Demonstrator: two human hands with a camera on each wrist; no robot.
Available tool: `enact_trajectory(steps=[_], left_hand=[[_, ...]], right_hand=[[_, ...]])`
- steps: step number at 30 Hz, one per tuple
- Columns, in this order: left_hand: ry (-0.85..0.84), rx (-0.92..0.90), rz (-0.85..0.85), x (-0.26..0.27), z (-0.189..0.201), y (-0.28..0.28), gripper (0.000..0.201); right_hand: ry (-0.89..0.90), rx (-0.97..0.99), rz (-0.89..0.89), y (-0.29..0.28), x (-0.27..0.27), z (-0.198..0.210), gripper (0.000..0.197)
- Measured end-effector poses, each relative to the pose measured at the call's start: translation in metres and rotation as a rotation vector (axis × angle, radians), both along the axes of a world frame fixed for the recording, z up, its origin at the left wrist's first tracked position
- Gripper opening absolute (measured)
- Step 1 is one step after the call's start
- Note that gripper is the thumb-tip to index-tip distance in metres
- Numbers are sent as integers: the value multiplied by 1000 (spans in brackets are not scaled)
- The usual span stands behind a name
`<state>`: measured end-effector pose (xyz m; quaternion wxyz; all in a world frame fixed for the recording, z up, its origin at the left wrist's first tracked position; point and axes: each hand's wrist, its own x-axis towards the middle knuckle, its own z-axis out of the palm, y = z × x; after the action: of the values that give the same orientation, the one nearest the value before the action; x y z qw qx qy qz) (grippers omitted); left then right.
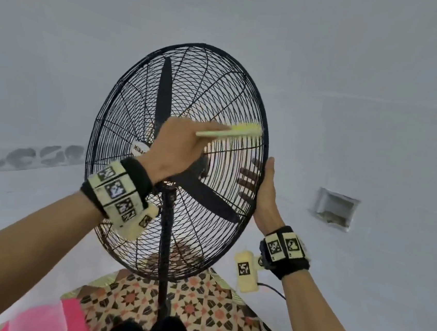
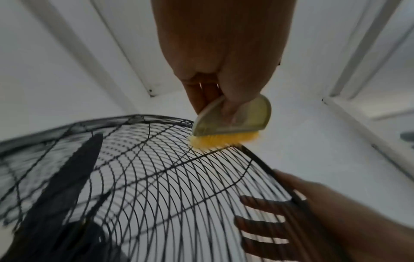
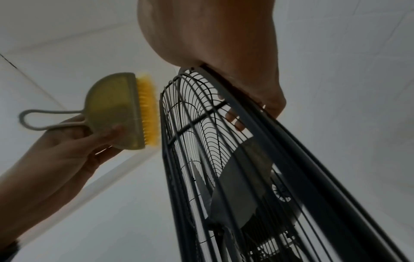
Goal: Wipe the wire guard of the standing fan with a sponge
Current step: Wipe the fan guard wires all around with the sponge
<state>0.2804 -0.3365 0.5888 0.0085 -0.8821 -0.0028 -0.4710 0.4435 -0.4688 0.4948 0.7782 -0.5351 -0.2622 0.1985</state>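
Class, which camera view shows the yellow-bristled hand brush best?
Right wrist: the yellow-bristled hand brush appears side-on, with loop handle, back and bristles. Left wrist shows its back and bristles; head shows a blurred sliver.

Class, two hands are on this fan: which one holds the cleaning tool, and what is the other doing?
The left hand grips the yellow-bristled brush against the wire guard. The right hand only steadies the guard's rim, fingers curled behind the wires.

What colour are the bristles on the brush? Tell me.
Yellow bristles on an olive-green brush back, clearest in the right wrist view.
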Motion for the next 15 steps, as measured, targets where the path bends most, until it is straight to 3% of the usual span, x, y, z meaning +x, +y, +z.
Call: enact_trajectory(steps=[2,5,7,9,13,15], left_hand=[[-54,13,17,5,2,1,39],[238,125,-80,-6,-18,-4,49],[437,215,-79,-16,-32,-6,47],[382,220,-74,-15,-32,-8,44],[6,69,-38,6,-5,-4,44],[37,98,-35,7,-7,1,45]], right_hand=[[-13,2,9,3,-1,1,89],[4,-10,-2,-3,2,3,92],[44,-4,-26,-7,9,1,79],[29,-2,-12,-8,10,0,70],[-21,-23,23,-4,5,-2,83],[-6,-19,31,-6,5,1,75]])
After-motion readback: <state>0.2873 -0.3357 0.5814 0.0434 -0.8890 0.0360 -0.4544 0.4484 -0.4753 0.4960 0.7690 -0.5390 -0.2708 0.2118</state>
